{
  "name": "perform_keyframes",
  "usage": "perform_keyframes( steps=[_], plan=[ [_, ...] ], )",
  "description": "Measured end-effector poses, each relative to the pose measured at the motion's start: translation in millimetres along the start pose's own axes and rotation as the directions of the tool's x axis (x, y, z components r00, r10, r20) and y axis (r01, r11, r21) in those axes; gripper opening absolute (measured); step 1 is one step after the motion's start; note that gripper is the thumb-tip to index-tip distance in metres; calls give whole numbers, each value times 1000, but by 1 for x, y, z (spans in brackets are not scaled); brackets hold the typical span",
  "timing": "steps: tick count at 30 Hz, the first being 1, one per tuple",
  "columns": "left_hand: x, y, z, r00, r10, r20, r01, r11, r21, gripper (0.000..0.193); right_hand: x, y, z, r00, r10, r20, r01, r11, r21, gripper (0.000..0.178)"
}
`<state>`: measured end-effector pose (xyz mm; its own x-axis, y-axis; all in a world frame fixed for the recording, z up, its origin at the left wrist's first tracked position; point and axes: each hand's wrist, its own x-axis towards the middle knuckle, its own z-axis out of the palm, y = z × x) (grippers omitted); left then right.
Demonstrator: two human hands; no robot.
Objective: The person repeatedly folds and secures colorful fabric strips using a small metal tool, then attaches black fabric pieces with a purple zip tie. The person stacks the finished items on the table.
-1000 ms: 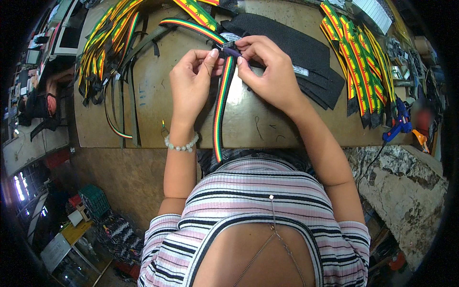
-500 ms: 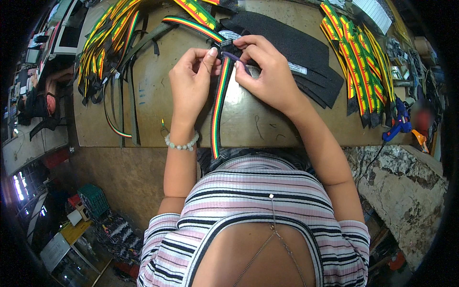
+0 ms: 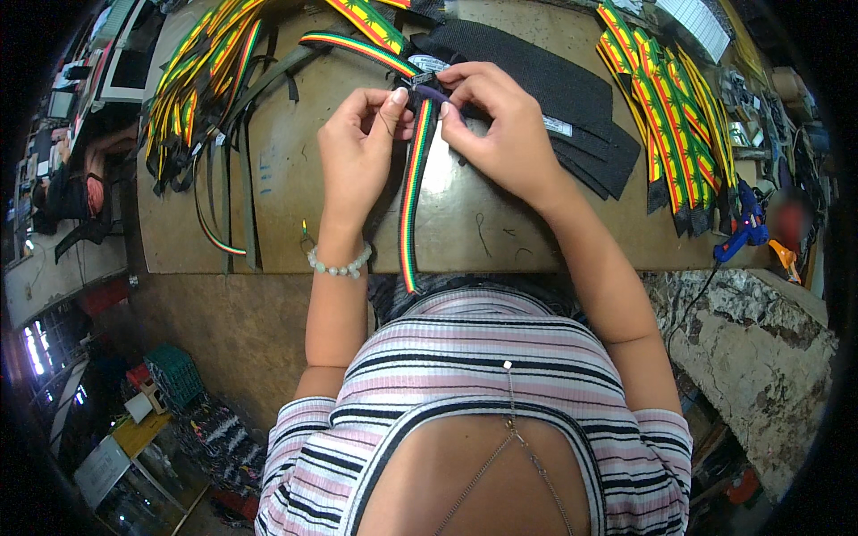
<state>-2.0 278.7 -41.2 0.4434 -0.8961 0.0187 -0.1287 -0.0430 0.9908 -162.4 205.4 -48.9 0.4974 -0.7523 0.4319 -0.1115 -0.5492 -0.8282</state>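
A narrow strap striped green, yellow and red runs from the far bench down over its near edge. My left hand and my right hand both pinch it at a small black buckle between my fingertips. The strap's upper part bends away to the far left from the buckle. A beaded bracelet sits on my left wrist.
Black fabric pieces lie stacked under and right of my right hand. A heap of striped straps lies at the far left, another row at the right. A blue glue gun rests near the brown bench's right edge.
The hanging end of the strap has swung slightly left and shortened as my fingers worked it at the buckle. Both hands stay in the same place.
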Motion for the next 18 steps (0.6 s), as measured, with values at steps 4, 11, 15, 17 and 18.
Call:
perform_keyframes(
  steps=[4, 11, 15, 17, 18],
  plan=[
    [0, 0, 0, 1000, 4, -15, -3, 1000, 10, 22, 1, 2, -6, 998, 43, 44, -46, 996, 74, 12],
    [-1, 1, 0, 999, 25, -42, -24, 999, 35, 21, -2, -1, -5, 995, -45, 92, 54, 995, -89, 10],
    [-1, 6, 1, 978, 144, -148, -114, 975, 192, 17, 1, 3, -4, 981, 186, 51, -192, 959, 210, 14],
    [-1, 7, 5, 915, 395, -83, -328, 848, 416, 12, 4, 7, -1, 937, 341, 75, -329, 793, 513, 18],
    [-1, 8, 8, 896, 445, -3, -389, 787, 479, 12, 6, 9, -1, 926, 370, 80, -351, 759, 549, 23]
  ],
)
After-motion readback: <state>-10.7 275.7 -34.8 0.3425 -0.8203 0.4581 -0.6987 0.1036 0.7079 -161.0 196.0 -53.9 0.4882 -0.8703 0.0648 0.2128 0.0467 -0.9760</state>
